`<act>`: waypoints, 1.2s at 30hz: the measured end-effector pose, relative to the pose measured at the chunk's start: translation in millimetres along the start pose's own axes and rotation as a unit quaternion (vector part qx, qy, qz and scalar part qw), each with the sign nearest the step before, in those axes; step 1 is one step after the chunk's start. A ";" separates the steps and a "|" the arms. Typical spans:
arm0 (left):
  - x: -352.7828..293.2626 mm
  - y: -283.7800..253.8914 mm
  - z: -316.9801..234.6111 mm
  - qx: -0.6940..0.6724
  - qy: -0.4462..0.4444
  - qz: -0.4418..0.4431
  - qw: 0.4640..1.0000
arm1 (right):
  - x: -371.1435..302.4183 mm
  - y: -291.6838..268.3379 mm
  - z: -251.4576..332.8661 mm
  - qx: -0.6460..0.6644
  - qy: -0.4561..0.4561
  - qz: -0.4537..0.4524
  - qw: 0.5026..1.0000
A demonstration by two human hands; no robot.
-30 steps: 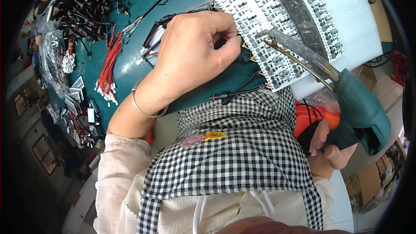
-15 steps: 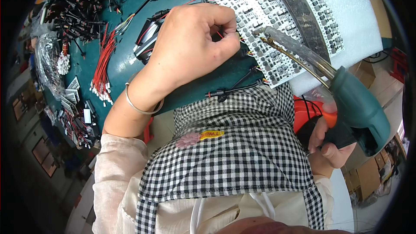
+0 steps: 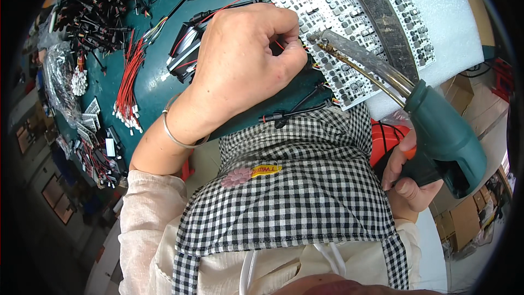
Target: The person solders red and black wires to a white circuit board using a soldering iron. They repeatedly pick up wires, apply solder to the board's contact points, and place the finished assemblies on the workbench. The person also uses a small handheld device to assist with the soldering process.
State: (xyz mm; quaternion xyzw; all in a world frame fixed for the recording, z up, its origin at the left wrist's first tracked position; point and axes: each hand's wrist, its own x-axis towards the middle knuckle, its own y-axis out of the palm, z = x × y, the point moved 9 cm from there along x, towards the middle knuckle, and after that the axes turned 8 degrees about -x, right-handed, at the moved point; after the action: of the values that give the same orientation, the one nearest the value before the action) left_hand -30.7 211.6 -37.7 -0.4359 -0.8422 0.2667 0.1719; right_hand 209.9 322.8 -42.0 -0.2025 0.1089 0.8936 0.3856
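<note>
The left hand [image 3: 248, 49] has its grip pinched, thumb against forefinger, on what looks like a thin red wire [image 3: 280, 45] at the left edge of the printed circuit board panel [image 3: 319, 0], upper middle of the frame; the fingertips hide the wire's end. The right hand [image 3: 406, 186] is wrapped round the handle of the green soldering gun [image 3: 445, 134], right of the frame. Its tip [image 3: 314, 37] is just beside those fingers; whether it touches the panel I cannot tell. A slip of either hand could burn the fingers or bridge neighbouring contacts. A careless tug might misalign the wire. The white foam sheet [image 3: 450, 27] beneath could give or scorch. The black connector cable [image 3: 278, 116], centre of the frame, could snag on the checked apron [image 3: 284, 202] and strain its joint
</note>
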 end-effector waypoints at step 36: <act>3.5 2.4 -3.8 0.027 0.002 0.036 0.999 | 7.8 -0.1 26.4 0.040 -0.116 0.043 0.991</act>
State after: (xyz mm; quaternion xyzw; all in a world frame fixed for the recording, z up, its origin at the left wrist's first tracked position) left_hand -29.2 216.8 -35.9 -0.4614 -0.8181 0.2946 0.1762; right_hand 197.8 337.2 -21.9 -0.0767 0.1077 0.9216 0.3650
